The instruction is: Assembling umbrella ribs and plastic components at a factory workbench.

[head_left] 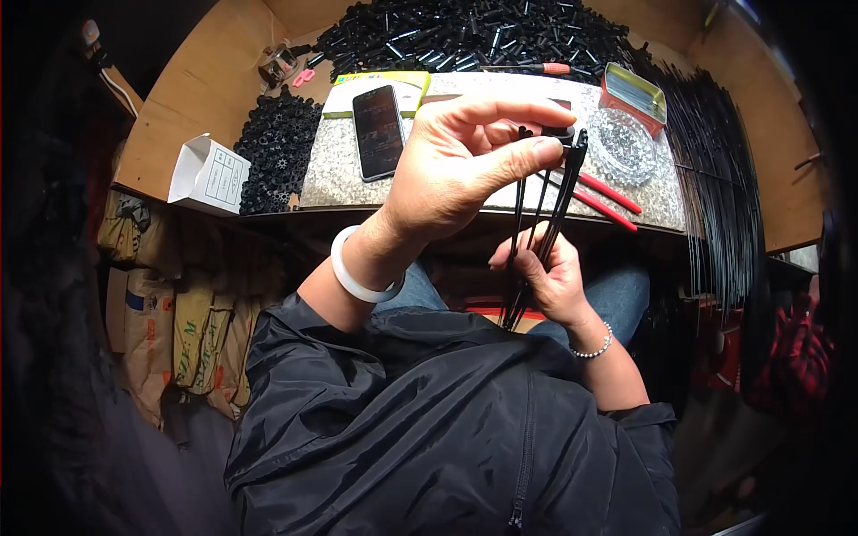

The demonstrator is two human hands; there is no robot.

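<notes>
Raised over the front of the bench, my left hand [447, 170] pinches a small dark round part [559, 132] between thumb and forefinger. Below and to the right, my right hand [556, 279] is closed round a bundle of thin black rods [563, 195], which look like umbrella ribs. Their knobbed upper ends stand beside the left thumb, and the lower ends point down toward my lap. One or two rods hang apart from the bundle, under the left fingers. Whether they join the small part is hidden by the thumb. Red-handled pliers [610, 204] lie just behind the rods.
A speckled board [335, 179] carries a phone [378, 132], a glass ashtray [623, 147] and an open tin [635, 95]. Behind lies a heap of black tubes [447, 36]. Small notched black parts [277, 147] and a white box [207, 174] are left; long black rods [715, 179] overhang the right edge.
</notes>
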